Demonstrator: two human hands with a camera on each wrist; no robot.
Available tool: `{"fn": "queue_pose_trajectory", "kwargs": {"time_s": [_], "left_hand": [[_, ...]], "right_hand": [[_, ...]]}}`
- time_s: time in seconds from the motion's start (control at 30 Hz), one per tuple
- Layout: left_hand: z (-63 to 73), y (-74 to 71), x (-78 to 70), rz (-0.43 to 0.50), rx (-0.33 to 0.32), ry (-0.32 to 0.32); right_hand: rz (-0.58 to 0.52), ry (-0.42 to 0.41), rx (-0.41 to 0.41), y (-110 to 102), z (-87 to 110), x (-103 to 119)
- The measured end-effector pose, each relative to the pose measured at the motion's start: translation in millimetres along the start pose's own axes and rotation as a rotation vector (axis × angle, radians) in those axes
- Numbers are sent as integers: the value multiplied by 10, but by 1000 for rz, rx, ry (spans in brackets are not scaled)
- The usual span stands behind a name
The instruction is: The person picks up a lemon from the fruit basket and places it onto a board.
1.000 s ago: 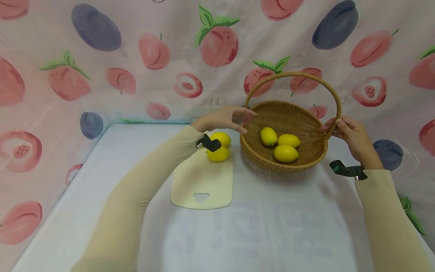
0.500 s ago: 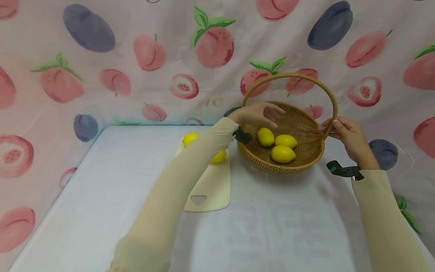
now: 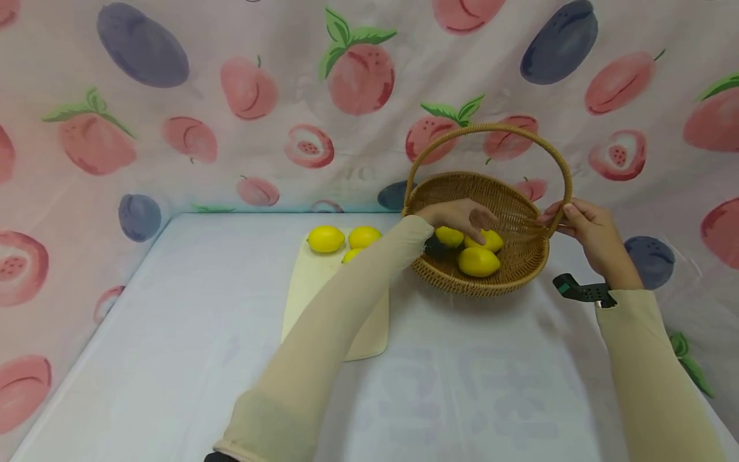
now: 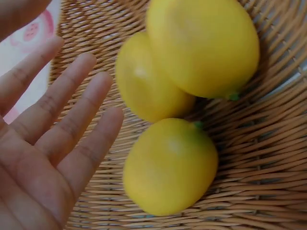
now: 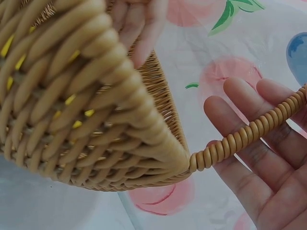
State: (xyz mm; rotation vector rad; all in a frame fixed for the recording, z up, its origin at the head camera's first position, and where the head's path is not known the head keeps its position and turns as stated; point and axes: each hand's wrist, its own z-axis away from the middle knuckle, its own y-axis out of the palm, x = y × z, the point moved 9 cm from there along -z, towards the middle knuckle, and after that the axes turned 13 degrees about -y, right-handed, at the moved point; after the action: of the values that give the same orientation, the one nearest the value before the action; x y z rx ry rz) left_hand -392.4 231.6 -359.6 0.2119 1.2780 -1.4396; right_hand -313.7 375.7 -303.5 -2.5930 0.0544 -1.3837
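A brown wicker basket (image 3: 482, 189) sits toward the far right of a white-covered desk (image 3: 491, 391), three yellow lemons (image 3: 479, 262) clustered inside it and its tall wrapped handle (image 3: 491, 128) arching overhead. Reaching over the basket's left rim, a person's left hand (image 3: 458, 213) hovers above the fruit, its grip spread and holding nothing; the left wrist view shows a gap between the splayed fingers (image 4: 64, 122) and the lemons. At the basket's right end, the right hand (image 3: 597, 231) pinches the foot of the handle in its grip, with the thumb on the near side and fingers behind. Just left of the basket, a cream cutting board (image 3: 306, 289) lies flat on the desk, bearing a second group of lemons (image 3: 326, 239) at its far end: two show almost whole, a third is partly hidden by the beige left sleeve (image 3: 329, 333) that slants across the board. The matching right sleeve (image 3: 652, 359) extends from the near right, a black wrist device (image 3: 583, 290) just beside its cuff. Behind, a pale pink cloth (image 3: 254, 25) printed with peaches and dark blue plums hangs along the desk's far edge and down its left side.
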Motion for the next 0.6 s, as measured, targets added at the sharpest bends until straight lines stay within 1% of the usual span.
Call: {"fn": "queue_pose_trajectory", "kwargs": {"time_s": [0.13, 0.23, 0.5, 0.6], "left_hand": [[-43, 106, 49, -22, 45, -35], [-50, 156, 67, -47, 69, -57], [-63, 242, 132, -116, 95, -116], [-72, 264, 157, -117, 107, -132]], "right_hand": [[9, 2, 1, 8, -4, 10], [23, 3, 2, 6, -7, 11], [-15, -5, -9, 12, -5, 20], [-15, -3, -11, 12, -2, 16]]}}
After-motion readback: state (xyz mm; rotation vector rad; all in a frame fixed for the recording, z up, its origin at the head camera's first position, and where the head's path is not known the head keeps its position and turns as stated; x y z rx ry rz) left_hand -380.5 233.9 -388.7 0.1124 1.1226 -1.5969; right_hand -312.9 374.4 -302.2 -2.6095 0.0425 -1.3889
